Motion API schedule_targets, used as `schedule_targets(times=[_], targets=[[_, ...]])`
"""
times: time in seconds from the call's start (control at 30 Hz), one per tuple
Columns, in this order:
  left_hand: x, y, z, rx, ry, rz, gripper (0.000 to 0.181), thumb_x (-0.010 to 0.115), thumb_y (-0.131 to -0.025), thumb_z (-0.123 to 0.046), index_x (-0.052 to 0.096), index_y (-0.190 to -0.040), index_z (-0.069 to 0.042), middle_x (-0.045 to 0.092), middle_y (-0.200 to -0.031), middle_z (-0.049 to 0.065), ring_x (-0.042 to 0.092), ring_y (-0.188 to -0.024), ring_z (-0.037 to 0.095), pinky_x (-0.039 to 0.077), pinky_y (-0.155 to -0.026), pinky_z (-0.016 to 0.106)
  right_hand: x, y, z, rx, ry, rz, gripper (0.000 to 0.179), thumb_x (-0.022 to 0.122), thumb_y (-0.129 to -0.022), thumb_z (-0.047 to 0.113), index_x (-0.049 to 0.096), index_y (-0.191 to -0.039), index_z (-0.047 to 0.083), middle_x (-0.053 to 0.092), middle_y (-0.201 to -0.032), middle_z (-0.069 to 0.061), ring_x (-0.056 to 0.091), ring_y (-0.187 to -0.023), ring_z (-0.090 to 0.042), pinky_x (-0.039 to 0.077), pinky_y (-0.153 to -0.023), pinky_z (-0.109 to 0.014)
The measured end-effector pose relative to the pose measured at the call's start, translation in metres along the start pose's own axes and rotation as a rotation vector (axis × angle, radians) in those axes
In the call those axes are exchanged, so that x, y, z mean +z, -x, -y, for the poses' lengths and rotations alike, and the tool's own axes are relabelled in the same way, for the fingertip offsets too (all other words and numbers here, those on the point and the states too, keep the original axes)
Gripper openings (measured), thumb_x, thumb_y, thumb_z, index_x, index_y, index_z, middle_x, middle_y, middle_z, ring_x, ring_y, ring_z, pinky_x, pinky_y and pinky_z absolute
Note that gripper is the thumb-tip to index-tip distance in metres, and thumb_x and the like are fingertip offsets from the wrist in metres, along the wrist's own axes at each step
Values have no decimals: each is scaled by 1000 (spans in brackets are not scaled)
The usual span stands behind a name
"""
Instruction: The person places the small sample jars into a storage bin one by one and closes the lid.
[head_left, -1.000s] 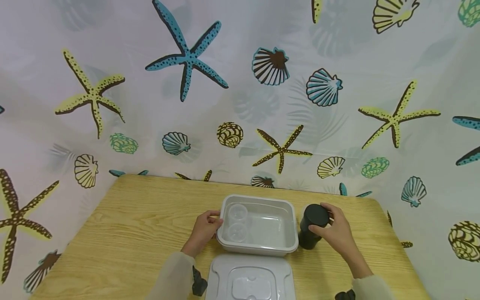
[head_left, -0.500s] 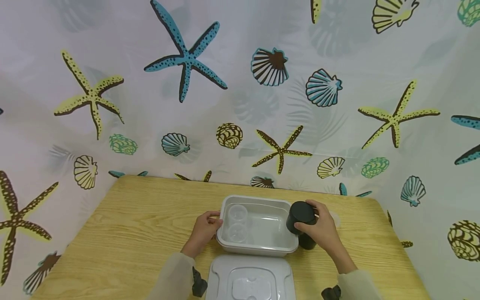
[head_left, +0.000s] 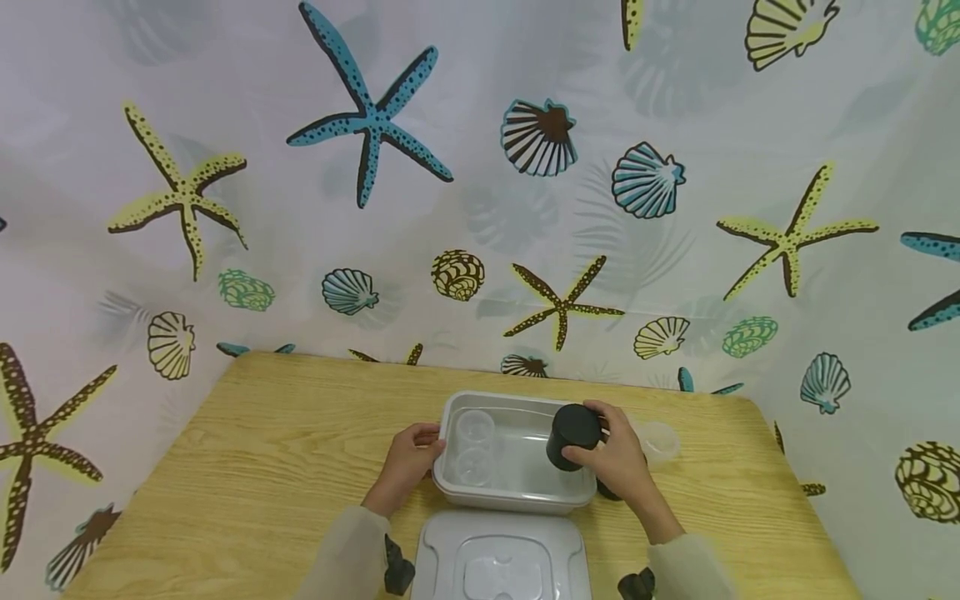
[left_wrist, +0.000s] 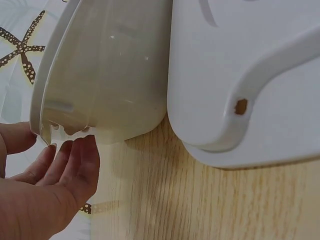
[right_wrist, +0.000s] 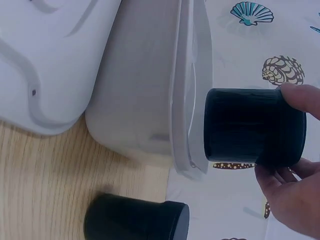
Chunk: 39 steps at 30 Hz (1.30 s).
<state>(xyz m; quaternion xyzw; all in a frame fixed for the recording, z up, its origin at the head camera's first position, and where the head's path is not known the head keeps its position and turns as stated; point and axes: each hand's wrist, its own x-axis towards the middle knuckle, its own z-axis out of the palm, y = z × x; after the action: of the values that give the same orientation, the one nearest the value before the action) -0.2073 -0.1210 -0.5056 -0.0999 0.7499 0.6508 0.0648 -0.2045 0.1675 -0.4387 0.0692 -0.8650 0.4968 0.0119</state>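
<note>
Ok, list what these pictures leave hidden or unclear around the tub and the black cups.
- Second black cup: head view, behind the right hand; right wrist view, cut by the bottom edge.
- Lid: head view, near edge cut off.
- Black cup contents: mouth unseen in any view.
- Left hand thumb: hidden by the tub rim.

You have a light wooden table set against a sea-themed curtain. Directly on it sit 4 things: a grey-white rectangular tub near the middle, a white lid lying flat just in front of the tub at the near edge, a black cylinder standing at the tub's right corner, and a small clear cup further right.
</note>
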Motion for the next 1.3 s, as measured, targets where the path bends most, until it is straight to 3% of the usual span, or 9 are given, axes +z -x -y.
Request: schedule_targets(times=[0.47,0.73,0.97,1.3], targets=[[1,5,4,15,6,-4,34,53,-96,-4,50,-128,6,58,-124,28,63,-100,28,54,-67,31,23,-3,-3,-13,-4,-17,69,81,-70,7,49,-131,-3,47,-132,-23,49,-118,-38,42,-101,-51],[3,8,4,-19,-25,10,39,50,-98,-9,48,-134,7,55,-128,28,62,-108,31,56,-76,33,34,-7,-7,-13,9,-24,70,82,-69,7,49,-130,-3,49,-129,-24,51,-116,-37,44,-99,-49],[3,11,5,-21,-34,13,41,47,-99,-11,45,-132,13,55,-125,31,64,-100,30,57,-74,35,42,-10,-13,-28,-5,-26,68,81,-68,6,50,-129,-4,50,-126,-25,51,-113,-37,45,-96,-50],[5,15,12,-22,-39,19,41,46,-100,-15,48,-132,11,59,-122,27,63,-90,20,55,-69,31,52,-11,-19,-38,20,-30,68,82,-67,7,52,-127,-3,51,-124,-23,51,-112,-36,43,-95,-52]])
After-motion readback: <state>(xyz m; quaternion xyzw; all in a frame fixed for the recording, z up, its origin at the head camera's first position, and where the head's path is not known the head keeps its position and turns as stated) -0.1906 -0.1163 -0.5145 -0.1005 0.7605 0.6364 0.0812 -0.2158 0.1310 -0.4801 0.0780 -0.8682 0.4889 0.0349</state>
